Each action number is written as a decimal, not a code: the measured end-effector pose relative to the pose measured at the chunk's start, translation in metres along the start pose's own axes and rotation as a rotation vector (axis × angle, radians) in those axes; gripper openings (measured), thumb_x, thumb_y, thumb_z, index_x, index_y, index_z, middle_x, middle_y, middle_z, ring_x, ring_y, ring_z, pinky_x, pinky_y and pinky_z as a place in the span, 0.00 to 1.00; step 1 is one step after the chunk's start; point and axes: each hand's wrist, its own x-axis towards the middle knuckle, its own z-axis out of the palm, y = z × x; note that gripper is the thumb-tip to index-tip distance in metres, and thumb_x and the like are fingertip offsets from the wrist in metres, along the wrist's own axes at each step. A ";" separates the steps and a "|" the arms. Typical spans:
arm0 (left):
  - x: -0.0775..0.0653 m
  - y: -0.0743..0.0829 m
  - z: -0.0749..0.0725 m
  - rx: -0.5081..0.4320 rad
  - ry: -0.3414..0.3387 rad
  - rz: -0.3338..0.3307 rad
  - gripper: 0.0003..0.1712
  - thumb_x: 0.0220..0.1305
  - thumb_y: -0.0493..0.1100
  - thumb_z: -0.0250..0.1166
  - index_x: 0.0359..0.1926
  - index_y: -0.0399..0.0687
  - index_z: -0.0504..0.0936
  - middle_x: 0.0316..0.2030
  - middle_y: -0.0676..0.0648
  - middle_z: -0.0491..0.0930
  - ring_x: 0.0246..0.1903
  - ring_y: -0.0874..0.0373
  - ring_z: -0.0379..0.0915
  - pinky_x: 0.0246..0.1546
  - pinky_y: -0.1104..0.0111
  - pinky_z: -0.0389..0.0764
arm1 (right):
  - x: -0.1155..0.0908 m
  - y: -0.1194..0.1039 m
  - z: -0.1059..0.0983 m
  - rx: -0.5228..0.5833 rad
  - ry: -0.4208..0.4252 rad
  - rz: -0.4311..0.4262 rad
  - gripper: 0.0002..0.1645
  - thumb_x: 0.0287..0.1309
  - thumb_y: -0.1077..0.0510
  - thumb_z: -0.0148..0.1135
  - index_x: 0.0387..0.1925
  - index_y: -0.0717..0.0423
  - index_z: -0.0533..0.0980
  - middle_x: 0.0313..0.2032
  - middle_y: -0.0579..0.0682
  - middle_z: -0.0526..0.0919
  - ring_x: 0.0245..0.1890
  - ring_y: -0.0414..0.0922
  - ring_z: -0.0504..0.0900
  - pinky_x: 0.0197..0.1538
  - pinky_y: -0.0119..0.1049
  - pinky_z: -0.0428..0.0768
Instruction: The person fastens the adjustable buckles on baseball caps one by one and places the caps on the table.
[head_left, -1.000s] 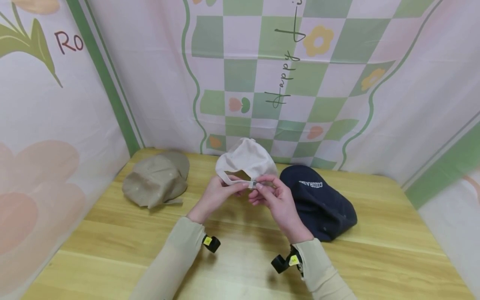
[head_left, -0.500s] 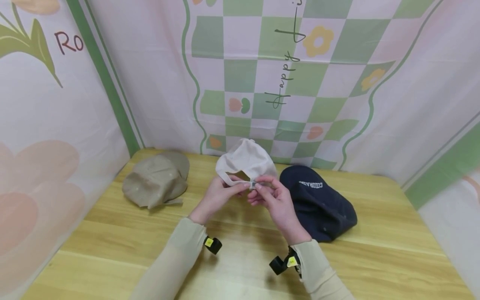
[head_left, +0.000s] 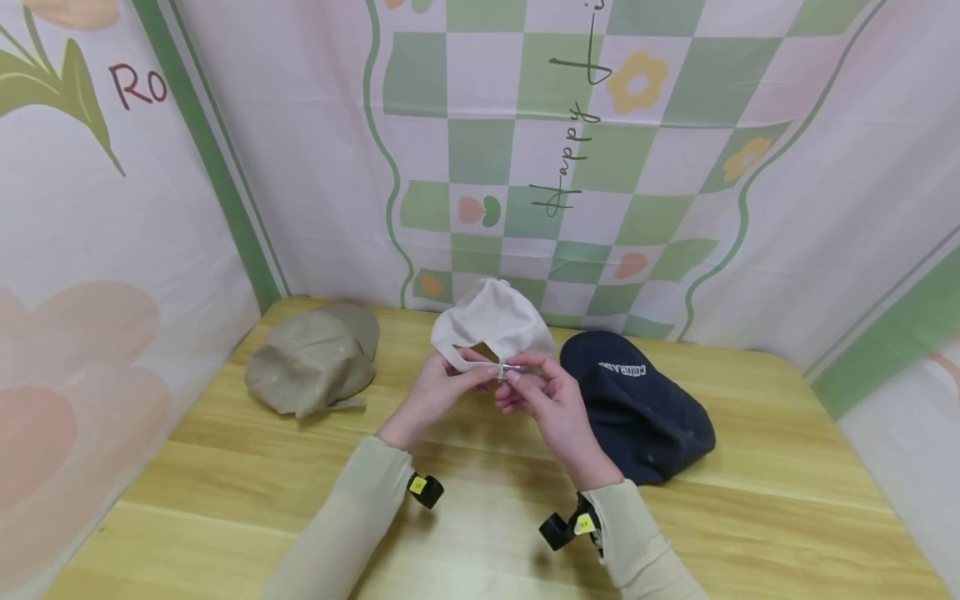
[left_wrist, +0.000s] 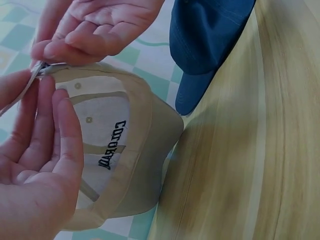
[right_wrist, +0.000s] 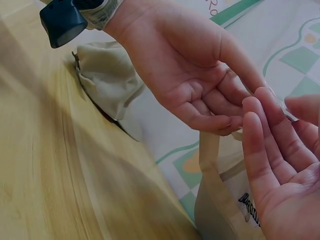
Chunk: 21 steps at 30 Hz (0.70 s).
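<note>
A white baseball cap [head_left: 495,321] faces away with its back opening toward me, near the far table edge. My left hand [head_left: 435,393] pinches its back strap [head_left: 468,364] between thumb and fingers. My right hand [head_left: 551,408] pinches the small metal buckle [head_left: 510,367] where the strap ends meet. In the left wrist view, the fingertips of both hands meet at the buckle, and dark lettering [left_wrist: 112,145] shows through inside the cap. The right wrist view has the buckle mostly hidden behind fingers.
To the left lies a crumpled khaki cap [head_left: 311,358] with its strap end loose. A navy cap [head_left: 633,400] with white lettering sits close beside my right hand. Behind the wooden table [head_left: 480,533] hangs a checked, patterned cloth [head_left: 547,150].
The buckle has tilted and now shows as a shiny bar sticking out to the right of the strap. Both hands stay almost in place, with slight finger movement.
</note>
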 end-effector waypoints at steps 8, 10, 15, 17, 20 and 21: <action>-0.001 0.002 -0.002 -0.018 0.021 0.008 0.10 0.70 0.38 0.67 0.46 0.33 0.84 0.39 0.43 0.85 0.41 0.52 0.82 0.52 0.50 0.81 | 0.000 0.000 -0.004 -0.043 0.009 0.000 0.18 0.72 0.63 0.60 0.59 0.68 0.75 0.34 0.60 0.85 0.34 0.48 0.86 0.40 0.41 0.87; -0.001 0.002 -0.002 -0.016 0.024 0.009 0.10 0.70 0.38 0.67 0.45 0.33 0.84 0.39 0.43 0.85 0.41 0.51 0.82 0.52 0.50 0.82 | 0.000 0.000 -0.004 -0.039 0.003 -0.005 0.18 0.72 0.64 0.60 0.59 0.68 0.75 0.35 0.60 0.85 0.35 0.48 0.86 0.40 0.41 0.87; -0.001 0.002 -0.002 0.006 0.033 0.014 0.09 0.69 0.38 0.68 0.43 0.33 0.85 0.38 0.44 0.86 0.41 0.51 0.82 0.51 0.51 0.82 | 0.000 0.001 -0.004 -0.032 -0.015 -0.027 0.17 0.73 0.65 0.59 0.58 0.70 0.74 0.35 0.60 0.86 0.36 0.48 0.87 0.42 0.42 0.87; -0.001 0.002 -0.002 0.021 0.042 0.016 0.09 0.68 0.38 0.69 0.42 0.34 0.85 0.38 0.45 0.86 0.40 0.51 0.82 0.51 0.52 0.82 | 0.000 0.002 -0.004 -0.027 -0.019 -0.034 0.17 0.73 0.65 0.59 0.58 0.70 0.74 0.35 0.59 0.86 0.36 0.48 0.87 0.42 0.42 0.87; -0.002 0.003 -0.001 0.037 0.054 0.022 0.08 0.67 0.38 0.70 0.41 0.35 0.85 0.38 0.45 0.85 0.41 0.51 0.81 0.50 0.54 0.82 | 0.001 0.003 -0.003 -0.016 -0.021 -0.040 0.17 0.73 0.65 0.58 0.58 0.71 0.73 0.35 0.58 0.87 0.36 0.47 0.87 0.42 0.42 0.87; -0.002 0.003 0.000 0.044 0.059 0.024 0.08 0.67 0.39 0.70 0.41 0.36 0.85 0.38 0.45 0.85 0.41 0.51 0.81 0.50 0.55 0.82 | 0.001 0.003 -0.003 -0.011 -0.020 -0.041 0.17 0.73 0.65 0.58 0.58 0.71 0.73 0.35 0.58 0.87 0.36 0.48 0.87 0.43 0.42 0.87</action>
